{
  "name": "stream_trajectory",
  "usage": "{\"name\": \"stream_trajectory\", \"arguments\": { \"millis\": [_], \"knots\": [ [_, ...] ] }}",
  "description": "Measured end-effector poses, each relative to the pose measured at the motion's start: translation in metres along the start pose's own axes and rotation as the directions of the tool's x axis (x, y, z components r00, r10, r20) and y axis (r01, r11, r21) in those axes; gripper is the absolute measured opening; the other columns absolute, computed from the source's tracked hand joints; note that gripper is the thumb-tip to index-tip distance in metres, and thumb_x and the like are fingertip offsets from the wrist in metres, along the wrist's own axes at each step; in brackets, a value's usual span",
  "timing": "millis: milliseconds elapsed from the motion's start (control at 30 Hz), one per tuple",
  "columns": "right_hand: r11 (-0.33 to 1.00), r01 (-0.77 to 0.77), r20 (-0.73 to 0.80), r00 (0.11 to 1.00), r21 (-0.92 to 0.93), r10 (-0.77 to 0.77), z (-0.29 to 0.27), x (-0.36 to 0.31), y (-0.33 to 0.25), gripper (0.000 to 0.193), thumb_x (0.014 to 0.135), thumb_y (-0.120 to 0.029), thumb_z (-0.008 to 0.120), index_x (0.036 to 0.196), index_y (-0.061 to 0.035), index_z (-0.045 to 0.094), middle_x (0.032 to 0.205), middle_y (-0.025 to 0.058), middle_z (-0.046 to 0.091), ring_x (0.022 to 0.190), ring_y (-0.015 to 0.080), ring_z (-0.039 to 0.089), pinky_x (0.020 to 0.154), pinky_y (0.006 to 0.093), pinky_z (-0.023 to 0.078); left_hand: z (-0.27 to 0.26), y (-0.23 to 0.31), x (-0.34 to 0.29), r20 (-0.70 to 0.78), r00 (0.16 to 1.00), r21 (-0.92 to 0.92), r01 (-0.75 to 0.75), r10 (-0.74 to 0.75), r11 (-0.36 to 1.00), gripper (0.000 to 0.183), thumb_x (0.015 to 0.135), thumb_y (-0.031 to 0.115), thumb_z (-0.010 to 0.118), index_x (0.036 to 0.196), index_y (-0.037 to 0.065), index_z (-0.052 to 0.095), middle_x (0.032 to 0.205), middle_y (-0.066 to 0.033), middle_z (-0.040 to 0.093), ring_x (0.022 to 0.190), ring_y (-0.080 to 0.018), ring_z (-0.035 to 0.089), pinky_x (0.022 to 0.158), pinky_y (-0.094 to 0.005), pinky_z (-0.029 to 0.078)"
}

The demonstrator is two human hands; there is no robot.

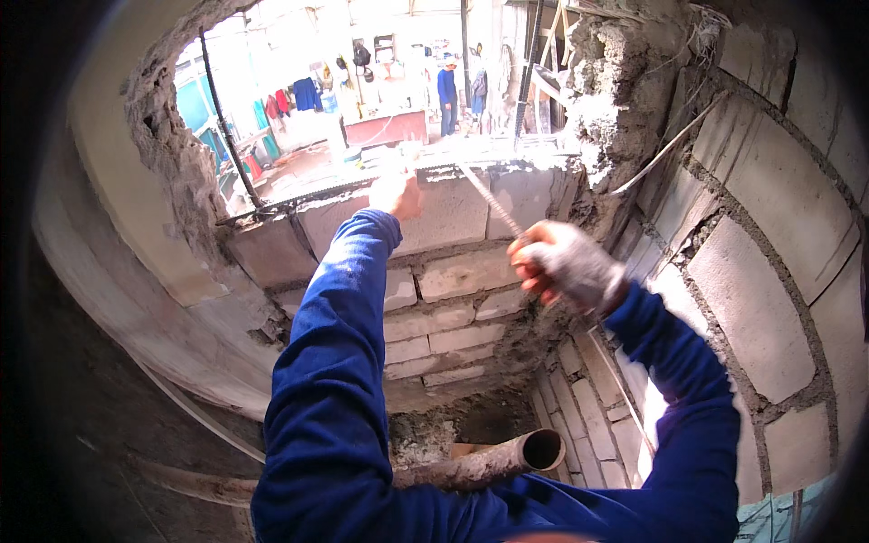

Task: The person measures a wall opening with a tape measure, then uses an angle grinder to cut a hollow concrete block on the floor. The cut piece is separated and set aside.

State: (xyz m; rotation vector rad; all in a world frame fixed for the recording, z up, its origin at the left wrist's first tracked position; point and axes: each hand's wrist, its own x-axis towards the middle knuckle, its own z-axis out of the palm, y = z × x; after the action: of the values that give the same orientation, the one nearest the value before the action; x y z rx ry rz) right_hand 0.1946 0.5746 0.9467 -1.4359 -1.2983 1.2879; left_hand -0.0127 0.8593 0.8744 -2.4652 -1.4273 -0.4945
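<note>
The right hand [570, 264] curled its fingers round the near part of the rod [492, 199], stiff-looking and seemingly best held there, slanting left by the wall [453, 217], while glare hid how the left hand's [396, 193] fingers stood.

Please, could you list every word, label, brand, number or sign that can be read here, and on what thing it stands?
None can be read.
Rod, blocks, pipe and blue sleeves: no writing shows.
Hanging clothes in the background: too small and washed out to tell if they carry any print.
</note>
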Motion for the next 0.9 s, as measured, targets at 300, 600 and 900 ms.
{"name": "stream_trajectory", "arguments": {
  "millis": [300, 600, 900],
  "knots": [
    [-0.256, -0.197, -0.106, 0.938, -0.946, -0.330, -0.076, 0.014, -0.084, 0.029, 0.102, -0.023, 0.043, 0.121, -0.0056, 0.057, 0.085, 0.0152, 0.068, 0.077, 0.0258, 0.069, 0.066, 0.0401, 0.056, -0.009, 0.002, 0.001, 0.053, 0.996, 0.019, -0.077, 0.076, 0.997, 0.083, 0.068, 0.021, 0.081, 0.138, -0.004, 0.045, 0.122, -0.0225, 0.061, 0.113, -0.0362, 0.060, 0.095, -0.0430, 0.052],
    [0.945, -0.319, -0.259, 0.921, -0.077, 0.290, -0.101, 0.029, 0.057, 0.042, 0.100, -0.046, 0.050, 0.088, -0.0056, 0.055, 0.066, 0.0067, 0.059, 0.052, 0.0209, 0.064, 0.042, 0.0363, 0.051, 0.002, -0.006, 0.000, -0.087, 0.993, -0.013, -0.085, 0.083, 0.996, 0.067, 0.064, 0.023, 0.083, 0.120, -0.002, 0.057, 0.111, -0.0195, 0.065, 0.101, -0.0361, 0.065, 0.087, -0.0448, 0.054],
    [0.952, -0.140, -0.157, 0.970, 0.272, 0.187, -0.052, 0.071, 0.188, 0.045, 0.101, -0.050, 0.047, 0.089, -0.0083, 0.058, 0.063, 0.0047, 0.062, 0.053, 0.0242, 0.066, 0.047, 0.0389, 0.051, -0.014, 0.004, 0.001, 0.065, 0.997, -0.010, -0.048, 0.049, 0.999, 0.061, 0.064, 0.028, 0.084, 0.113, -0.002, 0.062, 0.106, -0.0196, 0.068, 0.095, -0.0350, 0.068, 0.083, -0.0441, 0.055]
  ]
}}
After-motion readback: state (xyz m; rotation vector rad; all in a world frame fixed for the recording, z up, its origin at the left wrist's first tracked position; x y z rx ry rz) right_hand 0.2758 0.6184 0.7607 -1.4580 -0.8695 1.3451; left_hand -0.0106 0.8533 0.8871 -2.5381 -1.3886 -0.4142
